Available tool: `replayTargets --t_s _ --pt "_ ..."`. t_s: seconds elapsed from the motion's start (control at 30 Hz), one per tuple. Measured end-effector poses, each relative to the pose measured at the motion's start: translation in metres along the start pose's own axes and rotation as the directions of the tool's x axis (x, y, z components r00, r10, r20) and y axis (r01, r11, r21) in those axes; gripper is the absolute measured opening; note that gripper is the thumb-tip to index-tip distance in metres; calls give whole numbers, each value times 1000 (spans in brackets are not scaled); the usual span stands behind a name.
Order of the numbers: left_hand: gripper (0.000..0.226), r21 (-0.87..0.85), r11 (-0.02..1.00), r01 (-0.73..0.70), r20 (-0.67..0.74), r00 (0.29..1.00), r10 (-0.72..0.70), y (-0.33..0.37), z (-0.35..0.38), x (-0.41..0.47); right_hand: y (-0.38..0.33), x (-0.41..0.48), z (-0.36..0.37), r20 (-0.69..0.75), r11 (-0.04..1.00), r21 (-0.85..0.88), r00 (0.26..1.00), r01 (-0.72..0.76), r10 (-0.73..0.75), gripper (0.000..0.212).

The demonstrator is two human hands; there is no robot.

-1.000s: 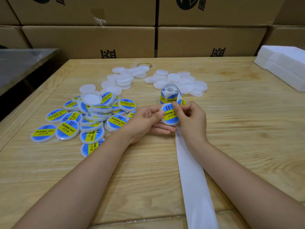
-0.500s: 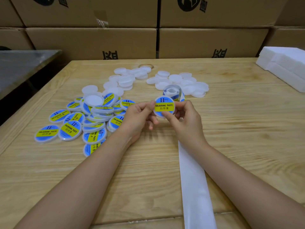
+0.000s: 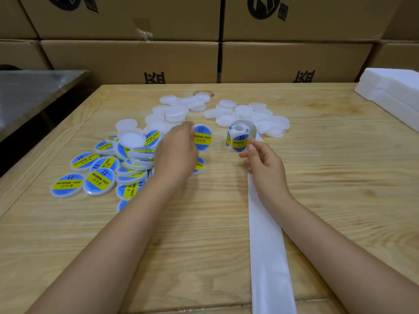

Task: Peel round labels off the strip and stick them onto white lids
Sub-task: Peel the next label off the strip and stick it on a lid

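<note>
My left hand [image 3: 175, 152] holds a labelled lid [image 3: 202, 137], blue and yellow, above the right edge of the pile of labelled lids [image 3: 102, 175]. My right hand [image 3: 263, 164] hovers with loosely curled fingers just in front of the label roll [image 3: 239, 138], its fingertips close to the roll; it holds nothing. The empty white backing strip [image 3: 267, 257] runs from the roll under my right wrist toward the near table edge. Plain white lids [image 3: 247, 114] lie in two heaps behind the roll and the labelled pile.
The wooden table [image 3: 340, 189] is backed by stacked cardboard boxes [image 3: 294, 57]. White foam blocks [image 3: 394, 91] sit at the far right. A grey metal surface [image 3: 29, 96] stands off the left side.
My left hand carried the labelled lid leftward toward the labelled pile. My right hand let go of the lid and now sits by the label roll.
</note>
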State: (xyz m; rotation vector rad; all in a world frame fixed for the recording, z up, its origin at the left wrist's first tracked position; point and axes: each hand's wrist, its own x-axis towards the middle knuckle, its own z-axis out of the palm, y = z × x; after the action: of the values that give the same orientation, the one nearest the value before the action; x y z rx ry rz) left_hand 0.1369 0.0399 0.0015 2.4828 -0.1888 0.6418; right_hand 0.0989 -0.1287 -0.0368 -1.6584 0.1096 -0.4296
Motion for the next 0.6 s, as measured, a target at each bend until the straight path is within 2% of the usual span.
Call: replayTargets --t_s 0.1,0.2,0.37,0.4,0.53,0.6 --pt "23 212 972 102 -2 995 -104 -21 -10 12 1 -1 1 56 998 -69 998 -2 6 17" --pt "33 346 921 180 25 979 -201 -35 -16 15 0 -1 1 60 996 -83 998 -16 21 19" --pt "39 371 906 204 -118 978 -171 -46 -27 22 -1 -2 0 68 994 -107 998 -8 15 15" --pt "38 371 907 199 -112 979 -169 -46 -28 29 -1 -3 0 69 994 -112 998 -6 14 14" --pt "43 369 921 127 97 980 -174 -43 -14 68 -4 -4 0 81 993 -118 996 -11 20 12" --pt "50 373 923 94 231 954 -190 -46 -2 84 -4 -5 0 84 992 -128 996 -9 20 12"
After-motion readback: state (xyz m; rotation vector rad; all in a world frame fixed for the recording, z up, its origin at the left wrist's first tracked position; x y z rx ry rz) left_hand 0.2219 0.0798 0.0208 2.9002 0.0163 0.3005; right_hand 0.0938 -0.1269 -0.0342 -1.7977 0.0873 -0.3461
